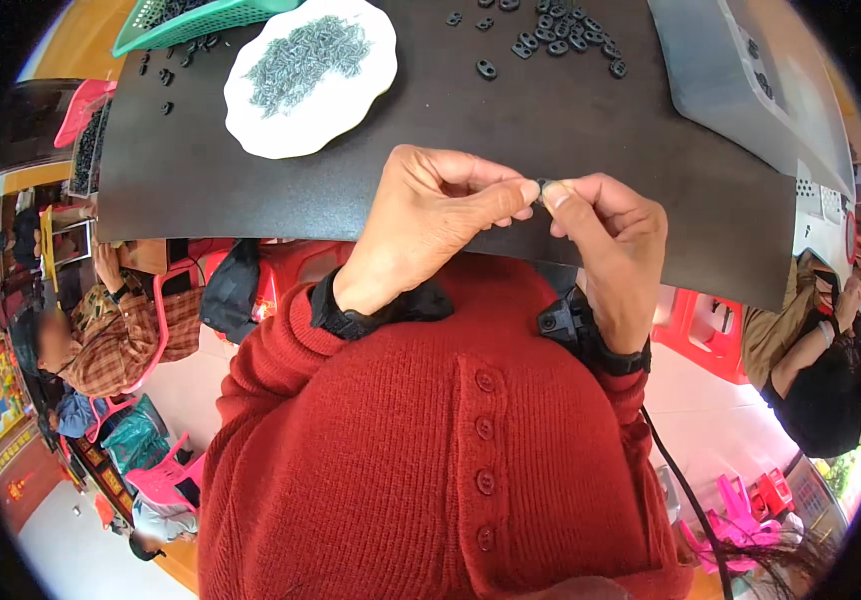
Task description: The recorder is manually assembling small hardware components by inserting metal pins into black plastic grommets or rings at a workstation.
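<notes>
Here the left hand [431, 225] and the right hand [611, 240] meet fingertip to fingertip over the near edge of a dark mat [251, 190]. Between them sits a small dark part [543, 185], pinched by the left thumb and forefinger on one side and by the right thumb and forefinger on the other. The remaining fingers of both hands are curled in toward the palms. The part is mostly hidden by the fingertips, so its shape cannot be told.

Both wrists wear black bands, and red knitted sleeves run back from them to a red buttoned cardigan [451, 450] that fills the lower middle of the view.

Farther out on the mat, a white plate [251, 130] holds a heap of small grey metal pieces [306, 55]. To the right of it lies a scatter of black oval pieces [561, 35], with one lying apart nearer the hands. A green basket [151, 35] sits at the far left corner of the mat, a few black pieces beside it. A grey tray [721, 80] stands at the far right.

Other people sit on either side, well apart from the hands, near pink and red plastic chairs.
</notes>
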A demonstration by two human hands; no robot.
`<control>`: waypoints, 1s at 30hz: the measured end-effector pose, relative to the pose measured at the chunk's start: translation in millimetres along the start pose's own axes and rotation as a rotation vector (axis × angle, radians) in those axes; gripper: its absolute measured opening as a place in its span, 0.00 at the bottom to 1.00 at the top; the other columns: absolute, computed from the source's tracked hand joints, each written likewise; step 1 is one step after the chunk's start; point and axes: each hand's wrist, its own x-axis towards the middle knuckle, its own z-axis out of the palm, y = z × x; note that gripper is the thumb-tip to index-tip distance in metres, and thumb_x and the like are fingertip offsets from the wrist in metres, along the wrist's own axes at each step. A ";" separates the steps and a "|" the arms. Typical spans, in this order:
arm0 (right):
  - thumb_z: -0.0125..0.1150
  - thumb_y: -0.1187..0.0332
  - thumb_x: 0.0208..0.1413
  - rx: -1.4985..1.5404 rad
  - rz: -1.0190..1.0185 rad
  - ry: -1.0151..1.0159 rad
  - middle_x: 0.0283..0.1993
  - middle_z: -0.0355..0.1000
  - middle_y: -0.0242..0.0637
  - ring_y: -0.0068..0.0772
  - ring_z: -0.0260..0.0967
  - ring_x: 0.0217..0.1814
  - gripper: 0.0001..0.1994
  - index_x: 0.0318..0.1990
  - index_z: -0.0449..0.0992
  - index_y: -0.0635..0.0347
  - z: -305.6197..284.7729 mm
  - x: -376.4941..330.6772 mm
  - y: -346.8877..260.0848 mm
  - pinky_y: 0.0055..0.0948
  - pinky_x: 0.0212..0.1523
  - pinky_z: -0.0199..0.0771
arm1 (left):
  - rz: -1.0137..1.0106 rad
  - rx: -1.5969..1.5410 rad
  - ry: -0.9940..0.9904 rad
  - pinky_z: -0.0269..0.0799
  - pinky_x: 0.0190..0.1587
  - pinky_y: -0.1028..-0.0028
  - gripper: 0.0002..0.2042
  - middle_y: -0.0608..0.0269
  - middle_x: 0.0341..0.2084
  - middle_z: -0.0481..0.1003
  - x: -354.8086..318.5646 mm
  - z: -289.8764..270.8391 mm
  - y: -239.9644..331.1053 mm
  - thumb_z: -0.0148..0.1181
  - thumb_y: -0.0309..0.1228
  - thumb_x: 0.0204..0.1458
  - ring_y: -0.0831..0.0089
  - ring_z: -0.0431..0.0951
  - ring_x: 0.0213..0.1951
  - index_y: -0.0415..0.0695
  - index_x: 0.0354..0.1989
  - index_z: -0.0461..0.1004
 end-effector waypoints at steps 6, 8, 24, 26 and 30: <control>0.69 0.71 0.63 -0.002 0.019 -0.001 0.27 0.77 0.28 0.14 0.68 0.30 0.07 0.35 0.85 0.68 -2.8 2.9 2.6 0.19 0.34 0.64 | 0.010 0.017 0.007 0.75 0.37 0.80 0.09 0.61 0.32 0.87 2.4 1.5 -2.8 0.73 0.30 0.62 0.82 0.81 0.32 0.36 0.43 0.88; 0.69 0.72 0.63 0.000 -0.002 -0.007 0.27 0.78 0.28 0.13 0.69 0.29 0.07 0.37 0.86 0.68 -4.3 2.7 3.7 0.18 0.32 0.65 | 0.008 0.000 0.007 0.75 0.37 0.80 0.09 0.61 0.32 0.87 1.3 4.2 1.9 0.73 0.31 0.62 0.82 0.80 0.32 0.36 0.43 0.88; 0.67 0.70 0.65 0.239 -0.022 0.153 0.31 0.76 0.31 0.18 0.67 0.34 0.08 0.37 0.84 0.67 -6.0 6.5 16.3 0.22 0.41 0.63 | 0.491 1.341 0.089 0.81 0.40 0.54 0.11 0.42 0.33 0.80 47.3 -32.2 36.7 0.68 0.29 0.52 0.45 0.84 0.38 0.34 0.39 0.78; 0.67 0.70 0.65 0.239 -0.026 0.146 0.31 0.76 0.31 0.18 0.67 0.34 0.08 0.37 0.84 0.67 -4.0 6.1 16.7 0.22 0.41 0.64 | 0.516 1.561 0.131 0.79 0.41 0.55 0.13 0.45 0.35 0.80 65.9 -33.0 36.9 0.71 0.30 0.53 0.45 0.83 0.37 0.37 0.44 0.79; 0.67 0.70 0.65 0.252 -0.043 0.128 0.31 0.76 0.31 0.19 0.67 0.35 0.08 0.37 0.84 0.67 0.1 4.7 15.1 0.23 0.41 0.64 | 0.540 1.675 0.069 0.82 0.41 0.57 0.11 0.40 0.33 0.81 112.6 -54.4 15.0 0.71 0.28 0.52 0.45 0.85 0.37 0.33 0.35 0.79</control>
